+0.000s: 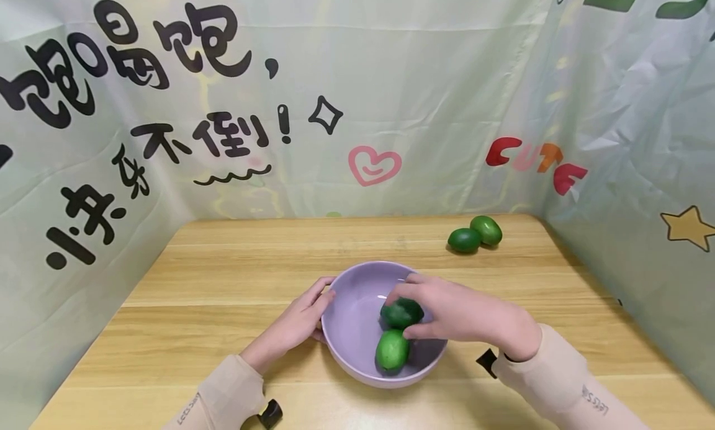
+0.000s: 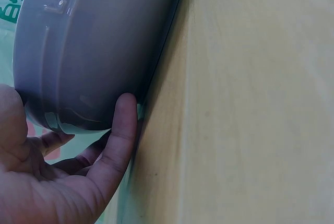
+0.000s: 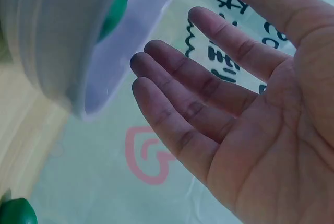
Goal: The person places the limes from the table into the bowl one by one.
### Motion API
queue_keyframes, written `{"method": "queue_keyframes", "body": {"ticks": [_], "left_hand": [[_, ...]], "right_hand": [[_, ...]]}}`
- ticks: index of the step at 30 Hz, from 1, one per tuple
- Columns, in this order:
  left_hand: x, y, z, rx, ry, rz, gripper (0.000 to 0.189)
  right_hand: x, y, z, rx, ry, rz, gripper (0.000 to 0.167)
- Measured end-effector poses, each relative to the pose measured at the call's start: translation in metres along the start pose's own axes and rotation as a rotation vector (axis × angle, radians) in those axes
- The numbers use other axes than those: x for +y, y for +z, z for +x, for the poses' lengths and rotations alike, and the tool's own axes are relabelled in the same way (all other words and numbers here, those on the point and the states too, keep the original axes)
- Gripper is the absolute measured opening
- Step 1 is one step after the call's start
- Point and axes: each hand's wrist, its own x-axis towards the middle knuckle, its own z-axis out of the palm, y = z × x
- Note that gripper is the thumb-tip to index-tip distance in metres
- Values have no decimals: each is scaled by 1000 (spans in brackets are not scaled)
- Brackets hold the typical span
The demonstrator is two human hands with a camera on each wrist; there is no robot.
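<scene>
A light purple bowl [image 1: 353,318] stands on the wooden table. Inside it are a dark green lime [image 1: 403,315] and, nearer me, a brighter lime [image 1: 393,350]. My left hand [image 1: 298,318] holds the bowl's left side, thumb at the rim; the left wrist view has its fingers against the outer wall [image 2: 94,51]. Over the bowl's right side reaches my right hand [image 1: 458,306], fingers by the dark lime, which is slightly blurred. In the right wrist view that hand [image 3: 250,130] has its fingers apart and nothing in them.
Two more limes lie together at the table's back right, a darker lime [image 1: 464,240] in front of a brighter one [image 1: 488,230]. Printed cloth [image 1: 436,95] hangs behind the table [image 1: 234,268] and along both sides.
</scene>
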Motion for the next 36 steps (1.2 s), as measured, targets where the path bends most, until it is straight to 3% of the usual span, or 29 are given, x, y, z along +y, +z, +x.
{"method": "queue_keyframes", "body": {"ticks": [11, 18, 23, 28, 36], "left_hand": [[0, 0, 0, 7, -7, 7, 43], [1, 1, -1, 4, -11, 1, 43], [3, 1, 0, 8, -6, 18, 42], [2, 1, 0, -1, -2, 20, 43], [2, 2, 0, 4, -7, 16, 44]], "right_hand": [[29, -24, 2, 37, 32, -2, 38], [64, -42, 7, 36, 165, 45, 44], [92, -49, 8, 110, 219, -24, 47], [117, -51, 10, 157, 341, -68, 57], [158, -55, 17, 129, 452, -44, 67]]}}
